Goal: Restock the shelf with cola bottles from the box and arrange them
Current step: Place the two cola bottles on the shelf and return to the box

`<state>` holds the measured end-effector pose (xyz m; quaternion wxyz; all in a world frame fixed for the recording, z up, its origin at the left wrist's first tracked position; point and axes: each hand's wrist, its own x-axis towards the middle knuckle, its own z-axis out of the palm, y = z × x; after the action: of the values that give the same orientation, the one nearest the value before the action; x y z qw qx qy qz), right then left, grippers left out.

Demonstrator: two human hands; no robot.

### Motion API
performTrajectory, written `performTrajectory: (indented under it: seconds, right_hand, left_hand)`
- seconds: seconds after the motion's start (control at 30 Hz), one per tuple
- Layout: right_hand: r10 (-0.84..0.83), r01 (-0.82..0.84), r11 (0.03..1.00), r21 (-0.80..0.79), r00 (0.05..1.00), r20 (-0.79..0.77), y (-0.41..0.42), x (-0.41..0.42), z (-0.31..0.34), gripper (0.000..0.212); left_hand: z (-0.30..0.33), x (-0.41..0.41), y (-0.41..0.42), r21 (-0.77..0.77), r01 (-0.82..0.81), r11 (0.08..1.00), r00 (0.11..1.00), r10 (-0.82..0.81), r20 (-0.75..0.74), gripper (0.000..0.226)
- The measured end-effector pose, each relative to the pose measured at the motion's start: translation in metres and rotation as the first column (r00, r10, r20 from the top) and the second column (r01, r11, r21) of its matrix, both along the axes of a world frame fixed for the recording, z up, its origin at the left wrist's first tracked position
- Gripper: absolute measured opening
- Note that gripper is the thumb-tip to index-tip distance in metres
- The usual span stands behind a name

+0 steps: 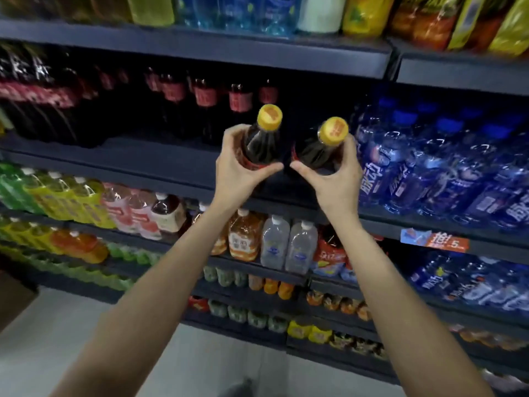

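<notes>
I hold two dark cola bottles with yellow caps in front of the dark shelf board (148, 159). My left hand (239, 170) grips the left cola bottle (262, 147) around its shoulder. My right hand (336, 176) grips the right cola bottle (319, 151) the same way. Both bottles tilt with their caps toward me, side by side, at the shelf's front edge. Further back on the same shelf stand several red-labelled cola bottles (204, 101). The box is not in view.
Blue water bottles (423, 161) crowd the shelf just right of my right hand. Large dark bottles (37, 90) fill the left end. Shelves below carry yellow, pink, orange and clear drinks (274, 242). A price tag (435, 240) hangs on the lower right rail. Grey floor lies beneath.
</notes>
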<state>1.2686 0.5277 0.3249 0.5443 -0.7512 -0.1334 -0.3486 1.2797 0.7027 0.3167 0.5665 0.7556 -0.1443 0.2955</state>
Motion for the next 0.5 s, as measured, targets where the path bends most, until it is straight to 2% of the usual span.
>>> performTrajectory:
  seconds: [0.2, 0.3, 0.37, 0.43, 0.5]
  right_hand:
    - [-0.161, 0.162, 0.986, -0.036, 0.986, 0.037, 0.017, 0.094, -0.006, 0.072]
    - [-0.212, 0.212, 0.977, -0.013, 0.977, 0.040, 0.022, 0.134, -0.007, 0.075]
    - [-0.239, 0.239, 0.971, 0.002, 0.971, 0.026, 0.024, 0.161, -0.007, 0.075]
    - [-0.266, 0.267, 0.963, 0.021, 0.962, -0.057, 0.024, 0.186, -0.004, 0.077]
    - [-0.279, 0.285, 0.957, 0.049, 0.955, -0.096, 0.019, 0.208, -0.001, 0.080]
  left_hand:
    - [-0.003, 0.095, -0.006, -0.125, 0.007, 0.992, 1.000, -0.008, -0.013, 0.064]
    - [-0.006, 0.135, -0.007, -0.167, -0.030, 0.986, 0.999, 0.026, -0.022, 0.078]
    - [-0.005, 0.156, -0.011, -0.164, -0.038, 0.986, 0.999, 0.033, -0.031, 0.089]
    - [-0.004, 0.175, -0.015, -0.138, -0.075, 0.988, 0.997, 0.071, -0.035, 0.096]
    - [0.000, 0.186, -0.021, -0.037, -0.097, 0.995, 0.995, 0.096, -0.038, 0.089]
